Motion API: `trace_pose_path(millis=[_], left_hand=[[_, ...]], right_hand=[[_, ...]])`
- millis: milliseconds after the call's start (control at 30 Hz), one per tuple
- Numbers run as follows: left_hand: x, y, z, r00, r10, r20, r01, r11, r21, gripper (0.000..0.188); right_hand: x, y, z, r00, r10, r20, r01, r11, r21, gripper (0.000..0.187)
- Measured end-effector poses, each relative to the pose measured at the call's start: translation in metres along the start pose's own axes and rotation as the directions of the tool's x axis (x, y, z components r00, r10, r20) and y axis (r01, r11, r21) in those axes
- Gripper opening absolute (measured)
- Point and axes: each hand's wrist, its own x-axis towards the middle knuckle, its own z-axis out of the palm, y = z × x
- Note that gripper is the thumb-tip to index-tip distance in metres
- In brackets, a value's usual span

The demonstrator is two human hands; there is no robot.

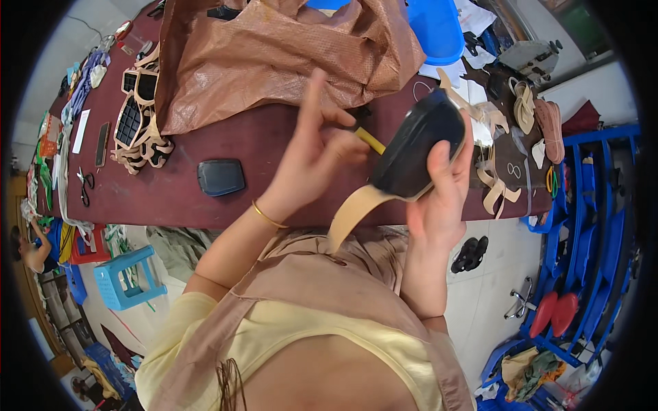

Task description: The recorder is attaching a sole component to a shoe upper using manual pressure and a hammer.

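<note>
Pale-yel short-slv top | dusty brn-pink apron w/ straps | thin gold-col. bangle, L arm

Maroon-topped table: a crumpled brown woven sack spreads across its far middle; a rounded black pad lies near the front edge; to the left, clustered black-and-beige pieces, a dark phone-like slab and scissors; beige straps rest toward the right

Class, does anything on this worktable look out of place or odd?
A dark pad lies alone with no strap showing, unlike the strapped pad in the right hand. Beige straps also curl untidily at the table's right.
</note>
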Motion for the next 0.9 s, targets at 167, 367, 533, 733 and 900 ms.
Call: trace_pose_path(millis=[167, 367, 533, 733, 900], left_hand=[[-0.019, -0.028, -0.002, 0.782, 0.566, 0.262, -0.623, 0.687, 0.375, 0.058], [-0.017, 0.002, -0.007, 0.866, 0.493, 0.076, -0.498, 0.865, 0.056, 0.015], [-0.011, 0.026, 0.0, 0.925, 0.378, -0.028, -0.379, 0.92, -0.102, 0.02], [0.005, 0.03, 0.001, 0.953, 0.297, 0.064, -0.294, 0.954, -0.057, 0.02], [0.016, 0.026, 0.003, 0.921, 0.388, 0.032, -0.385, 0.896, 0.219, 0.014]], right_hand=[[0.009, 0.012, -0.012, 0.989, 0.135, -0.057, -0.131, 0.99, 0.06, 0.043], [0.007, 0.022, -0.016, 0.972, 0.216, -0.092, -0.21, 0.975, 0.067, 0.041], [-0.002, 0.025, -0.017, 0.964, 0.263, -0.046, -0.261, 0.964, 0.045, 0.041], [-0.015, 0.026, -0.017, 0.953, 0.303, 0.024, -0.304, 0.952, 0.044, 0.048], [-0.025, 0.025, -0.01, 0.941, 0.333, 0.054, -0.336, 0.94, 0.058, 0.054]])
